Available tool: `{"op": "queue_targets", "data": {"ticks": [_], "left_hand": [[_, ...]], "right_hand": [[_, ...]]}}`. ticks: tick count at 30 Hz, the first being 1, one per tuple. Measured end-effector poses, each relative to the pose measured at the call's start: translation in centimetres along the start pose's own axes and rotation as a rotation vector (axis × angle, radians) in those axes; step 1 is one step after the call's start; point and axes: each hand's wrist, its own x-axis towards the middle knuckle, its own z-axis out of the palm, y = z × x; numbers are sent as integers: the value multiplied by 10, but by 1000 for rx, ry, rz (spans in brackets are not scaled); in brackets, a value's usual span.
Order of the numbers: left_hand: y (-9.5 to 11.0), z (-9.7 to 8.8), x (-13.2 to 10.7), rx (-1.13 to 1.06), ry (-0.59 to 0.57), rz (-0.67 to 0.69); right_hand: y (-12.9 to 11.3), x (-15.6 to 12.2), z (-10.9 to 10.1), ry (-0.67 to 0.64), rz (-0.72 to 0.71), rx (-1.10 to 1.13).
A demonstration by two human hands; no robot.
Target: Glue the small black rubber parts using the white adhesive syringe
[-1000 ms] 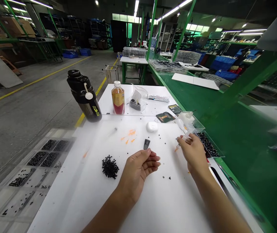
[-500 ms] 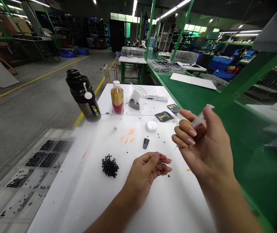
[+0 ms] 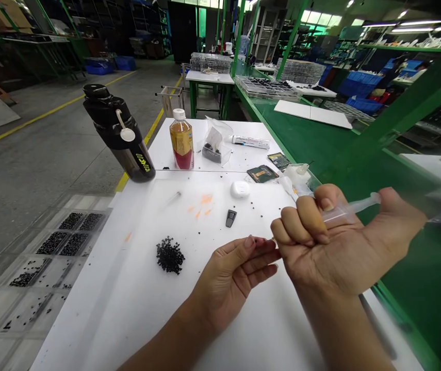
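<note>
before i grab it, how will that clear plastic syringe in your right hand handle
The clear plastic syringe is probably light, as the right hand cradles it across the palm. Its smooth round barrel looks apt to roll on the white table.

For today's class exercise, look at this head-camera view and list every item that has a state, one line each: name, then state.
Right hand: fingers curled, holding syringe.
Clear plastic syringe: held across the palm.
Left hand: open, holding nothing visible.
Black flask: upright, lid on.
Plastic bottle: upright, capped.
White earbud case: lying shut.
Black granules: loose heap on the table.
</note>
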Motion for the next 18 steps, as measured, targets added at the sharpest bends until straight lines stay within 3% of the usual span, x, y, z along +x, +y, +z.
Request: {"op": "queue_targets", "data": {"ticks": [9, 18], "left_hand": [[-3, 0, -1, -23, 36, -15], [-3, 1, -1, 42, -6, 19]], "right_hand": [[5, -3, 0, -45, -41, -64], [5, -2, 4, 23, 2, -58]]}}
